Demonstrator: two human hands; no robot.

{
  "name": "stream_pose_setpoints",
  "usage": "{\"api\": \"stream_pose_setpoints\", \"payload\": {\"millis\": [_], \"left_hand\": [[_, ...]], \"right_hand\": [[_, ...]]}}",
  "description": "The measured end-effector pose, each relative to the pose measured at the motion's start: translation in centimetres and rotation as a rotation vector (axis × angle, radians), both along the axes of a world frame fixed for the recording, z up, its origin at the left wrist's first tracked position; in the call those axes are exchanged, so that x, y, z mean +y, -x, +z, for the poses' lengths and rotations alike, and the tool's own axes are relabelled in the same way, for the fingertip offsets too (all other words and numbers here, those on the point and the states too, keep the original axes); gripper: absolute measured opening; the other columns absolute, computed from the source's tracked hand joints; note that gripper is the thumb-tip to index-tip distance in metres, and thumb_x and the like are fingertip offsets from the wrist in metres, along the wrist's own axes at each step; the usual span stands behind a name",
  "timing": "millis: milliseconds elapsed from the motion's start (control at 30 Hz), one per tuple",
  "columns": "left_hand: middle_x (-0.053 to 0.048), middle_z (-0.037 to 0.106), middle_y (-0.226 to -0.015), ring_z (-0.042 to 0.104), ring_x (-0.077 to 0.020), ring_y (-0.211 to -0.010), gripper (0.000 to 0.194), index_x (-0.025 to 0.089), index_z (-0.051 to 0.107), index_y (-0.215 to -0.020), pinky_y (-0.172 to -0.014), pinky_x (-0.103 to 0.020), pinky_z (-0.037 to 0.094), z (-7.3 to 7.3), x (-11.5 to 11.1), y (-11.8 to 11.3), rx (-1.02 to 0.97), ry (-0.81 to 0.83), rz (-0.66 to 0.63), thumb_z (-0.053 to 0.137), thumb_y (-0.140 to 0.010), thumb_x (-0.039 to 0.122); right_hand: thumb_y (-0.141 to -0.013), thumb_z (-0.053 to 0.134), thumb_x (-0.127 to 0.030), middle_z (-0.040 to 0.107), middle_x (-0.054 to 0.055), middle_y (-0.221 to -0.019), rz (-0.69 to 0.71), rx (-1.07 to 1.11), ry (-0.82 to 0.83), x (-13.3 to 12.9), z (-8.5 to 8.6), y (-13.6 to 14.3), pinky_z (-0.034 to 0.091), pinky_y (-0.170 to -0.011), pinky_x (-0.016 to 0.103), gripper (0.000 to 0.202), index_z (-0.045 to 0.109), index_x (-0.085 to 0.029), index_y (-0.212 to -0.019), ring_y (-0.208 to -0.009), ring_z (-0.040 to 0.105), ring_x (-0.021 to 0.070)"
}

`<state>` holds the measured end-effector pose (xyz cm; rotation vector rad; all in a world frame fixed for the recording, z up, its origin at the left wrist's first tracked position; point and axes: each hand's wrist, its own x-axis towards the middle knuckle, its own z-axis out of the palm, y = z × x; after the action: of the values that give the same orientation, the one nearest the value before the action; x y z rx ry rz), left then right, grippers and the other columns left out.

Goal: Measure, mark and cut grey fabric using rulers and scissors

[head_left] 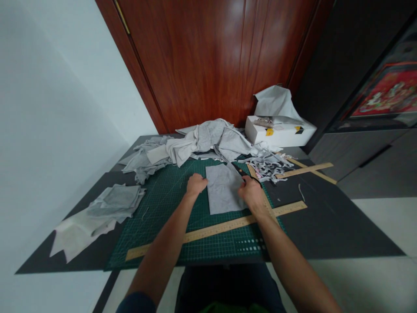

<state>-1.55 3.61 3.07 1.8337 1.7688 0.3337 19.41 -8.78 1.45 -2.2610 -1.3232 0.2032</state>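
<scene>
A roughly square piece of grey fabric [224,191] lies nearly flat on the green cutting mat [163,208]. At its left edge is my left hand [196,184], closed, with thumb and fingers pinched at the fabric's border. My right hand [251,193] is wrapped round a pair of black-handled scissors [240,171] at the fabric's right side. The scissors' blades point up and left toward the fabric's top right corner; I cannot tell how far apart they are. A wooden ruler [224,226] crosses the mat below the fabric, passing close to my right wrist.
Heaped grey cloth [208,139] lines the back. Thin fabric scraps [267,165] pile up at right, near crossed wooden rulers [308,170]. A white box [280,132] stands behind them. Stacked fabric pieces [114,202] lie at left. A wooden door [202,65] rises behind the table.
</scene>
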Motion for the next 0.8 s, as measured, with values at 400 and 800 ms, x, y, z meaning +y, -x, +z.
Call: {"api": "stream_pose_setpoints", "payload": {"millis": [400,800], "left_hand": [[-0.015,0.080,-0.090,0.078,-0.0299,-0.103,0.007,0.017,0.072,-0.075,-0.074,-0.027,0.055,0.2,-0.6,-0.7,-0.124,0.000,0.072,0.073,-0.078,0.023],[-0.001,0.065,-0.065,0.068,-0.0163,-0.061,0.017,0.015,0.065,-0.080,-0.055,-0.023,0.050,-1.0,-1.1,2.9,-0.564,0.223,0.198,0.076,-0.071,0.024]], "right_hand": [[-0.097,0.052,-0.014,0.070,0.019,-0.125,0.222,-0.158,-0.015,0.2,0.7,0.7,0.046,-0.107,0.038,0.037,0.075,-0.012,-0.127,-0.119,0.063,0.0317],[-0.098,0.063,-0.024,0.074,0.021,-0.123,0.162,-0.057,0.162,2.4,0.0,2.1,0.053,-0.090,0.029,0.028,0.074,-0.010,-0.119,-0.108,0.074,0.0264]]}}
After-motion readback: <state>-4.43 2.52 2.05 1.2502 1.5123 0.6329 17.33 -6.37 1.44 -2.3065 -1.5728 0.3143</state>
